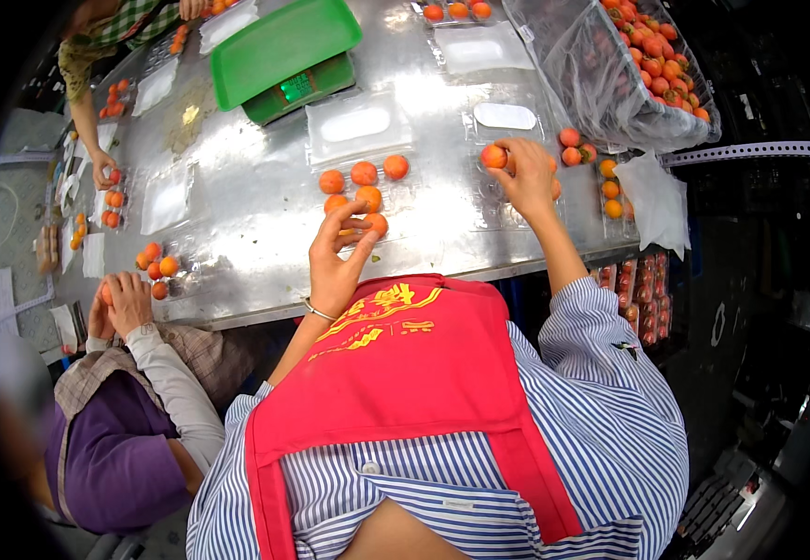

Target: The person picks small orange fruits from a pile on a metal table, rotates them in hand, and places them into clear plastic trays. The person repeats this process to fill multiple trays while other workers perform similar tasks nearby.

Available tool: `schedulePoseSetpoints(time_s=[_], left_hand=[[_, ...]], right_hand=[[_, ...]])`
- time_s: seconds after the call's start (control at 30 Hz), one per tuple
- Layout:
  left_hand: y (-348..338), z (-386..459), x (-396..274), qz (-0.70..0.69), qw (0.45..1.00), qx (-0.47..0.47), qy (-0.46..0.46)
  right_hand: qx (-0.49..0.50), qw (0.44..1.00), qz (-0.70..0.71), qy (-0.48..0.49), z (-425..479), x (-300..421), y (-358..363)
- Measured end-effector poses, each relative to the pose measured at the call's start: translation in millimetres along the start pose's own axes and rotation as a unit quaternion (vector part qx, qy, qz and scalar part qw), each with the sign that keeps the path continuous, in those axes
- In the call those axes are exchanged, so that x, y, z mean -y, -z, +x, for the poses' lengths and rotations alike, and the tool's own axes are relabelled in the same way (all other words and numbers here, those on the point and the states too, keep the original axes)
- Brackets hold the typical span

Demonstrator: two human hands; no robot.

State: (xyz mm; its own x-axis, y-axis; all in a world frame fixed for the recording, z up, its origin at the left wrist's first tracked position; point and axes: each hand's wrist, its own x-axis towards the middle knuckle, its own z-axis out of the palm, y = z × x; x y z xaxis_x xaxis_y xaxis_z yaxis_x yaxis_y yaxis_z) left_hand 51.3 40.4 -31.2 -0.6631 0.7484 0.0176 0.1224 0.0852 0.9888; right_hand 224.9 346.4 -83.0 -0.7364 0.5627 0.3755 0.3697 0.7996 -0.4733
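My left hand (338,252), with a bangle at the wrist, has its thumb and fingers around an orange persimmon-like fruit (375,225) at the near end of a clear plastic tray. More such fruits (363,173) sit in rows in that tray. To the right, my right hand (527,175) grips another orange-red fruit (494,157) between thumb and fingers, above a second clear tray (513,213); a few fruits there are partly hidden behind the hand. Beyond the trays lie clear packs with white pads (356,124).
A green scale (286,49) stands at the back left. A plastic-lined crate (704,133) of fruit is at the back right, near loose fruits (570,137) and a white sheet (653,199). Two co-workers handle fruit at the left. The metal table's edge (517,271) runs before me.
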Motion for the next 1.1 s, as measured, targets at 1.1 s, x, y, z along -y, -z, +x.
schedulePoseSetpoints(time_s=[1.1], left_hand=[[9, -9, 23, -0.12, 0.985, -0.065, 0.103]], right_hand=[[0.134, 0.975, 0.071, 0.161, 39, 87, -98]])
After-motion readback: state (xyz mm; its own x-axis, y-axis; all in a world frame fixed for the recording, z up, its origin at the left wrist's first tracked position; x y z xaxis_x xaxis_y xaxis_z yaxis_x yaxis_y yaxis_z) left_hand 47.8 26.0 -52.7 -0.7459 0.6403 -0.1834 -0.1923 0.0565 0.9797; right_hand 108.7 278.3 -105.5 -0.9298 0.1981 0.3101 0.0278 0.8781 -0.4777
